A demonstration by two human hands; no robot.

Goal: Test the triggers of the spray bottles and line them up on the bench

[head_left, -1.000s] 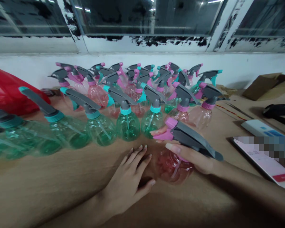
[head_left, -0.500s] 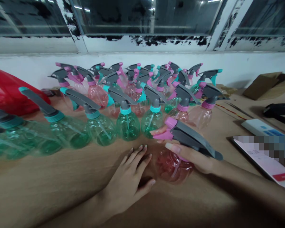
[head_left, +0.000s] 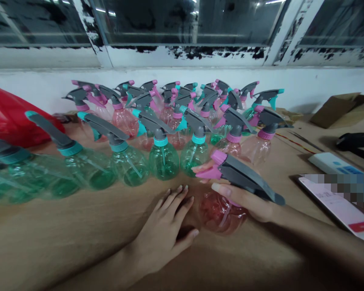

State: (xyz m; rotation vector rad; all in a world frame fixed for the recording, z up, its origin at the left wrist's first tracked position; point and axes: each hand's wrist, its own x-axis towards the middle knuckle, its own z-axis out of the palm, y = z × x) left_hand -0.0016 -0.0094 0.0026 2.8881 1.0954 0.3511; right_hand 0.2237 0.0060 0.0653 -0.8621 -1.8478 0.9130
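My right hand [head_left: 251, 202] is wrapped round the neck of a pink spray bottle [head_left: 220, 216], just under its grey and pink trigger head. The fingertips show by the pink trigger; the rest of the fingers are hidden behind the head. The bottle's base rests on the wooden table [head_left: 87, 234], its nozzle turned left. Left of it, my left hand [head_left: 166, 226] lies flat on the table with fingers spread, holding nothing. Beyond the hands stands a front row of green spray bottles, the closest being one with a turquoise collar [head_left: 164, 159] and its neighbour [head_left: 194, 157].
Behind that row, several more pink and green spray bottles [head_left: 124, 121] crowd towards the wall. A red plastic bag [head_left: 15, 121] sits at the left. On the right are a phone [head_left: 336, 206], a white box [head_left: 336, 163], tweezers [head_left: 306, 139], a black object [head_left: 358, 141] and a cardboard box [head_left: 342, 109].
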